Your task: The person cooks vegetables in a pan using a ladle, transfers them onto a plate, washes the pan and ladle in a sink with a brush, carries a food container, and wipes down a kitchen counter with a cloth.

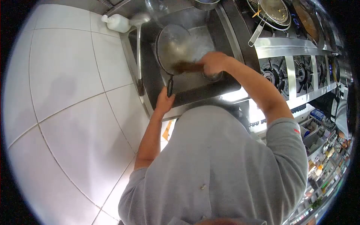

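Note:
My left hand (165,101) is closed around the black handle of a frying pan (173,43), which is tilted inside the metal sink (187,84). Closed on a brown brush (184,67), my right hand (215,63) is at the pan's near right side. Motion blurs the brush, and its bristles cannot be made out clearly. The inside of the pan looks wet and cloudy. Part of a round metal vessel (213,77) shows in the sink below my right hand.
A long-handled ladle (139,56) rests along the sink's left edge, near a white bottle (118,23). Another metal pot (206,3) is at the back. To the right are a strainer (275,11) and gas burners (272,75). White tiles (63,67) cover the left side.

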A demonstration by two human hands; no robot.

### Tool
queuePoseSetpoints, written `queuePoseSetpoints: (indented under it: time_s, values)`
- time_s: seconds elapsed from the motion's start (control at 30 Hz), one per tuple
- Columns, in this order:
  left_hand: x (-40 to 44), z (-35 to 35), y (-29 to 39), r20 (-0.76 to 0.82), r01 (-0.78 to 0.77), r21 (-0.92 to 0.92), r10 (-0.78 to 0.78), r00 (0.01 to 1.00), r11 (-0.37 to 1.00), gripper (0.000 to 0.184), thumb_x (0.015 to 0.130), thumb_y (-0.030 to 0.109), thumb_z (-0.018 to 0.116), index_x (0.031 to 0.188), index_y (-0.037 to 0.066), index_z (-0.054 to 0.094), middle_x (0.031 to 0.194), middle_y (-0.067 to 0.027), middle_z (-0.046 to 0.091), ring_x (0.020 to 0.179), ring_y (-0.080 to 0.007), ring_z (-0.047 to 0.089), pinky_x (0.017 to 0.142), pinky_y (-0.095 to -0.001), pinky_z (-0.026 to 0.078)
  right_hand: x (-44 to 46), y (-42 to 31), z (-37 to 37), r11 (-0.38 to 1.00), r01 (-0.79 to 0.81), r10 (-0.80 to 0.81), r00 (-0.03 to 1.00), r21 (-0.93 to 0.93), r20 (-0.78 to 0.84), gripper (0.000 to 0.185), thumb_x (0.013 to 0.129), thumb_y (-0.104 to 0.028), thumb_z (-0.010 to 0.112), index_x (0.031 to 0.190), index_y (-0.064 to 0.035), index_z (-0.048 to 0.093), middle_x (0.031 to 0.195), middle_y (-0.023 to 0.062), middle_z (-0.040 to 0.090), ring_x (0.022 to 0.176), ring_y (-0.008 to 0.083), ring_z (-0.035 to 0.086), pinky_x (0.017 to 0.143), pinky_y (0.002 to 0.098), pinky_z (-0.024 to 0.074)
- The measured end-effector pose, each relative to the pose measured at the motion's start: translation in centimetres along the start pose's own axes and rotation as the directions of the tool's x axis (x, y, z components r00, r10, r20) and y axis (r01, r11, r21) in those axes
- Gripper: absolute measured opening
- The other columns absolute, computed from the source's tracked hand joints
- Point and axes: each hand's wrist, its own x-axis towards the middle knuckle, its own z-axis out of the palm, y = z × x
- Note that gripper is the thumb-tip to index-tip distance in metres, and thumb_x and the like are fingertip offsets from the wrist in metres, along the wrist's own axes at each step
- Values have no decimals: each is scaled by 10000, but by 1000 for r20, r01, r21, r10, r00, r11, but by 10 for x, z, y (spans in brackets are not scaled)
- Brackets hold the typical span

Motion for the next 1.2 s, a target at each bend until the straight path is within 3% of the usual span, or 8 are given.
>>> queuePoseSetpoints:
  time_s: [0.27, 0.37, 0.43, 0.6, 0.7, 0.93, 1.13, 1.2]
  values:
    - [-5, 13, -9, 36, 210, -64, -208, 977, 976, 348, 960, 92, 701, 1246, -19, 537, 867, -172, 669, 756, -301, 694, 737, -435, 567, 0, -22, -5, 1000, -17, 18, 1000, -24, 21, 463, 801, -305, 744, 1209, -90, 777, 1123, 218, 785, 1062, 421, 754, 947, 531, 603]
    - [-2, 15, -1, -161, -358, 170, 385, 909, 918, 327, 963, 96, 695, 1224, -5, 526, 789, -139, 652, 619, -252, 659, 587, -425, 541, 14, -9, 17, 999, -31, 33, 998, 41, -53, 454, 814, -306, 738, 1219, -107, 779, 1113, 212, 785, 1086, 416, 752, 949, 525, 607]
    - [-19, 9, 45, 85, 340, -167, -330, 940, 926, 304, 965, 89, 686, 1211, 21, 520, 791, -120, 639, 588, -212, 637, 515, -396, 500, 55, 15, 55, 943, -332, 327, 917, 19, -230, 456, 809, -321, 738, 1218, -123, 782, 1123, 221, 775, 1137, 416, 737, 952, 540, 604]
    - [-25, 21, 33, 100, 312, -247, -295, 950, 918, 341, 963, 85, 694, 1241, 37, 502, 773, -91, 588, 532, -173, 568, 456, -368, 450, 27, -13, 47, 995, -97, 97, 995, -13, 19, 462, 932, -226, 696, 1376, -99, 692, 1188, 198, 769, 1110, 334, 766, 881, 476, 634]
    - [-30, 20, 33, 112, 309, -293, -289, 951, 905, 271, 954, 69, 676, 1164, 36, 507, 764, -93, 586, 544, -183, 578, 468, -379, 452, 45, -6, 60, 895, -441, 365, 806, -61, -465, 640, 941, -238, 652, 1557, -143, 511, 1102, 270, 737, 992, 371, 775, 831, 484, 629]
    - [-25, 15, 20, 146, 256, -251, -225, 963, 934, 349, 938, 84, 698, 1243, 24, 541, 831, -102, 626, 587, -197, 614, 513, -389, 489, -31, -61, 12, 786, -323, 234, 945, 528, 230, 464, 922, -404, 697, 1266, -97, 749, 1053, 214, 781, 1008, 372, 775, 875, 531, 618]
    - [8, 69, -91, -106, -453, 254, 491, 865, 854, 333, 944, 106, 701, 1232, 8, 568, 781, -88, 626, 549, -194, 612, 489, -378, 479, 31, -12, 55, 923, -147, 222, 958, 355, -181, 477, 871, -311, 699, 1307, -121, 741, 1040, 173, 794, 973, 371, 764, 873, 512, 583]
    - [-6, 32, -5, 38, -88, -9, 88, 995, 996, 335, 943, 114, 707, 1231, 7, 572, 802, -93, 639, 606, -203, 640, 541, -380, 506, 10, 6, 52, 917, 5, 35, 995, 399, -92, 472, 850, -334, 718, 1270, -122, 762, 1061, 204, 786, 990, 393, 762, 877, 513, 593]
